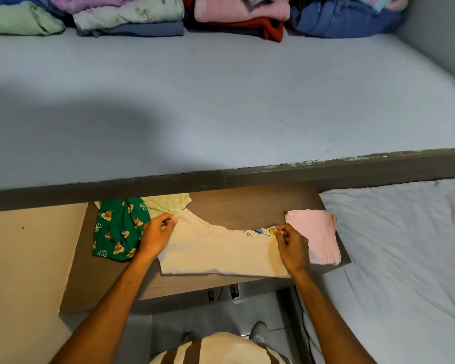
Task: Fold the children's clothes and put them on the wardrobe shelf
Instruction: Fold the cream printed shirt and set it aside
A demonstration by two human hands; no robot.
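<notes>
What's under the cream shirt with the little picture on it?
The cream printed shirt lies on the brown wooden board. Its left edge may overlap the green cartoon-print garment. Anything else beneath is covered.

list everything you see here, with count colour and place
cream shirt: 1, cream with a small print, mid board, pinched at both ends
green garment: 1, green with cartoon print, left of shirt
checked cloth: 1, pale green, behind shirt
pink garment: 1, pink, folded, right of shirt
board: 1, brown, under the clothes
shelf: 1, grey, above
folded piles: several, mixed colours, shelf back
bed sheet: 1, white, right
left hand: on shirt's left end
right hand: on shirt's right end
</notes>
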